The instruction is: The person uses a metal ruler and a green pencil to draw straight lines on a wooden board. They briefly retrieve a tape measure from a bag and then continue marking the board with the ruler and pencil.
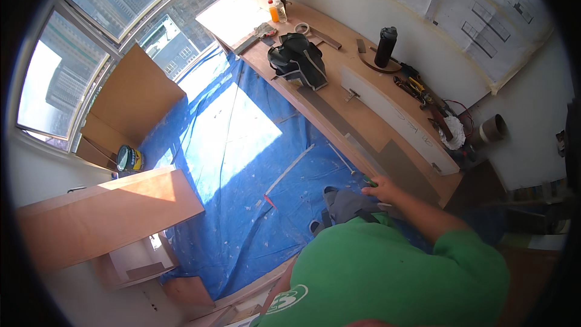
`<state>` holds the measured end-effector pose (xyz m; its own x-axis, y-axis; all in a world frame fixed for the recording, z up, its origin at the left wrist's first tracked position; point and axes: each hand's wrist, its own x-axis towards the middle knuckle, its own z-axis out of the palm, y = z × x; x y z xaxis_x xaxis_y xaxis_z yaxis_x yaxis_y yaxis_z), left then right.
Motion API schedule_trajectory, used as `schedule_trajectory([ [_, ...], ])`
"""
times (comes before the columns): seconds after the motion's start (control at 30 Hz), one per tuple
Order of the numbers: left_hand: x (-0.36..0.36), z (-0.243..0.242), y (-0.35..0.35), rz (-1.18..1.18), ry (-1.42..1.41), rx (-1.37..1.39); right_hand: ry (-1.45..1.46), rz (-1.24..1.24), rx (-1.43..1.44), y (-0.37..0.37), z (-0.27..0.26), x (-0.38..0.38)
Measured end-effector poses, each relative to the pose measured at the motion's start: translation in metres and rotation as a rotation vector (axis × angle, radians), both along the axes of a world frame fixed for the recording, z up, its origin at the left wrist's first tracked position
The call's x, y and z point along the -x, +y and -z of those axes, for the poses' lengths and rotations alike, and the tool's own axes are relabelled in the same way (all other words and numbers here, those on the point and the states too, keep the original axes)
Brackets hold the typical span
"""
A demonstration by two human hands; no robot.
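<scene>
My right hand (381, 189) is closed around a small green-handled tool (370, 181) at the near edge of the wooden workbench (336, 122); the tool's kind cannot be told. My left hand is out of view, and part of that arm shows low beside the green shirt. Close to the right hand, a thin strip (365, 152) lies along the bench edge, by dark grey sheet pieces (399, 163). Farther up the bench are a long white panel with handwriting and metal hinges (395, 118), a black tool bag (299, 61), a black bottle (386, 47) and pliers (415, 85).
Blue plastic sheeting (254, 231) covers the floor, with a thin rod (340, 159) beside the bench. A wooden cabinet panel (113, 213), a paint bucket (130, 159) and a leaning cardboard sheet (136, 95) stand at left. Paper drawings (454, 13) hang on the wall.
</scene>
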<state>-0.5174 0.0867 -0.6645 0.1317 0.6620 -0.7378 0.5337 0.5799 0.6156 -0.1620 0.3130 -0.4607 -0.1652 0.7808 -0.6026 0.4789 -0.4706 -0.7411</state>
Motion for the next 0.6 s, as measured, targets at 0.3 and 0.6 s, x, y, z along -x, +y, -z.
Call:
schedule_trajectory([
  [0.3, 0.104, -0.168, 0.226, 0.167, -0.256, -0.018, 0.084, -0.061, -0.118, 0.211, -0.022, 0.125],
  [0.6, 0.229, -0.203, 0.496, -0.300, -0.307, -0.028, 0.077, 0.165, -0.385, 0.352, -0.081, 0.170],
])
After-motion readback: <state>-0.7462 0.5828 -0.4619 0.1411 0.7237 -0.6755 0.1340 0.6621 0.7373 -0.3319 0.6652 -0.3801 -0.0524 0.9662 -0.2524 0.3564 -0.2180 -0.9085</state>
